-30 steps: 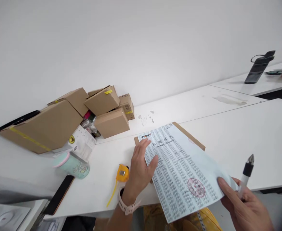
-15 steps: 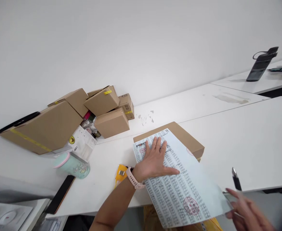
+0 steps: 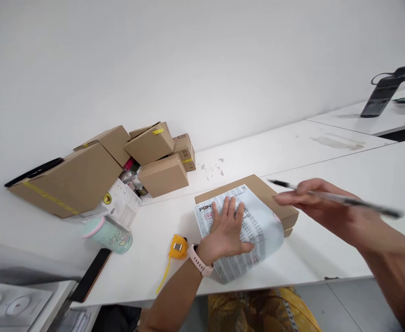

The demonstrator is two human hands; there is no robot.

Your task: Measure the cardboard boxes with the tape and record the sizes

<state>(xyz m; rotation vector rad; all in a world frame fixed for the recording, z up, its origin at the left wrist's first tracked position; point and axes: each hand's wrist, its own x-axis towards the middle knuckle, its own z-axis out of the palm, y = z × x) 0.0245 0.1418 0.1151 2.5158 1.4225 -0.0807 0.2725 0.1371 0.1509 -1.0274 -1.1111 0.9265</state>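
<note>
My left hand point(image 3: 227, 230) lies flat with spread fingers on a printed sheet of paper point(image 3: 262, 210), pressing it onto a brown cardboard box point(image 3: 274, 198). Small writing in rows and red stamps cover the sheet, and its lower end curls down over the box's near side. In my right hand point(image 3: 319, 203) is a pen point(image 3: 340, 198), its dark tip pointing left above the box's right part; hand and pen are slightly blurred. A yellow tape measure point(image 3: 178, 247) rests beside my left wrist, with a bit of its tape out.
Several cardboard boxes point(image 3: 164, 175) are stacked at the back left against the wall. Before them are a white package point(image 3: 124, 203), a mint-green cup point(image 3: 108, 235) and a dark flat object point(image 3: 91, 275). A dark water bottle point(image 3: 380, 97) stands at the far right of the white table point(image 3: 330, 244).
My right hand has let go of the sheet's lower corner and risen up and left with the pen. The sheet's lower end has dropped and curled. My left hand keeps its place on the paper.
</note>
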